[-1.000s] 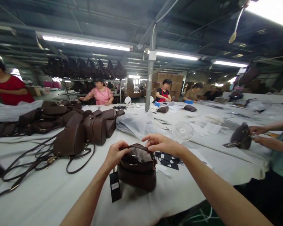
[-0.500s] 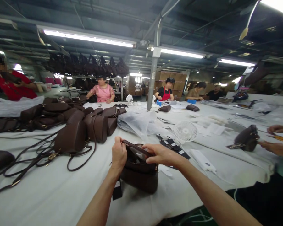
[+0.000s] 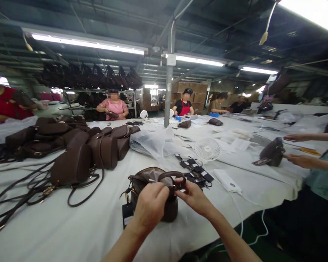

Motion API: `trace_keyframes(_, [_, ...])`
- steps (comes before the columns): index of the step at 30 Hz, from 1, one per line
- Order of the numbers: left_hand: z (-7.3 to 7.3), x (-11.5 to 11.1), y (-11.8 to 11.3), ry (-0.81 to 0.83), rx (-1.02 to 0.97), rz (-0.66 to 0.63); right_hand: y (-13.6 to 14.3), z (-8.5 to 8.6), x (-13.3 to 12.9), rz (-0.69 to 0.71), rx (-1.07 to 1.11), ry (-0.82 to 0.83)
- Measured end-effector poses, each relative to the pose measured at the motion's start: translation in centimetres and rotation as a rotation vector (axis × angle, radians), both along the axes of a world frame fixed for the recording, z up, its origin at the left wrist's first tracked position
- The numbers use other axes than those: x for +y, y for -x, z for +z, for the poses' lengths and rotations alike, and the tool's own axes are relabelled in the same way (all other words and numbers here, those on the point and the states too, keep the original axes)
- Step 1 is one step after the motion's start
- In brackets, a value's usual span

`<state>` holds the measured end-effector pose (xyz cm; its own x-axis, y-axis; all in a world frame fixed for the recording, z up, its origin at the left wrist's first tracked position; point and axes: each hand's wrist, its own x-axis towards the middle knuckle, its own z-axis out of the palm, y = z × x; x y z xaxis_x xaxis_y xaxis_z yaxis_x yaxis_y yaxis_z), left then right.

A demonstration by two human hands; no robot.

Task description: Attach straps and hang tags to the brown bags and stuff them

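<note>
A dark brown handbag (image 3: 171, 211) stands on the white-covered table in front of me, its top unzipped, with clear plastic (image 3: 156, 175) inside. My left hand (image 3: 151, 203) is closed on the near rim of the bag, fingertips bent over the edge and partly hidden. At the bag's right end, my right hand (image 3: 194, 197) pinches the base of the looped carrying handle (image 3: 168, 174) beside a metal fitting. A black hang tag (image 3: 127, 213) dangles from the bag's left side, below the zip end.
Brown handbags (image 3: 71, 163) with long straps are heaped at left. Beyond my bag lie a plastic sheet (image 3: 153, 142), black tags (image 3: 196, 169), a white fan (image 3: 207, 149) and a white power bank-like box (image 3: 226, 181). At right, a co-worker's hands (image 3: 300, 160) hold another bag (image 3: 272, 151).
My left hand has moved from the handle's left end down to the bag's near rim. My right hand has shifted to the handle's right base. The handle now arches, and the view has turned slightly right.
</note>
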<state>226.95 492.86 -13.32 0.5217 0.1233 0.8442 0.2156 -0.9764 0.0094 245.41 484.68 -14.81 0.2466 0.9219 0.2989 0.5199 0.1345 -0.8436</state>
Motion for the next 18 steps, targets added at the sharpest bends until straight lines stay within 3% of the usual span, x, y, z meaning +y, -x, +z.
trace_keyframes(2, [-0.7,-1.2,-1.3,-0.031,0.103,-0.060,0.2,-0.8,0.0,-0.046,0.040,-0.040])
trace_keyframes(5, [-1.2,-1.5,-2.6,0.115,0.149,0.043,0.3,-1.4,0.1,-0.056,0.087,-0.063])
trace_keyframes(9, [-0.1,-1.5,-3.1,0.206,0.384,0.128,0.6,-1.5,0.1,-0.050,0.077,-0.142])
trace_keyframes(11, [0.5,-1.9,-3.3,0.143,0.461,0.157,1.1,-1.5,0.0,-0.087,0.082,-0.179])
trace_keyframes(14, [0.4,-2.4,-3.1,0.016,0.408,0.257,2.1,-2.3,-0.4,-0.092,0.176,-0.184])
trace_keyframes(16, [-0.7,-1.8,-2.8,-0.108,0.287,0.240,2.6,-3.9,-0.1,-0.106,0.243,-0.217])
trace_keyframes(18, [-2.5,-0.1,-2.7,-0.271,0.153,0.133,2.4,-6.1,0.8,-0.123,0.264,-0.240])
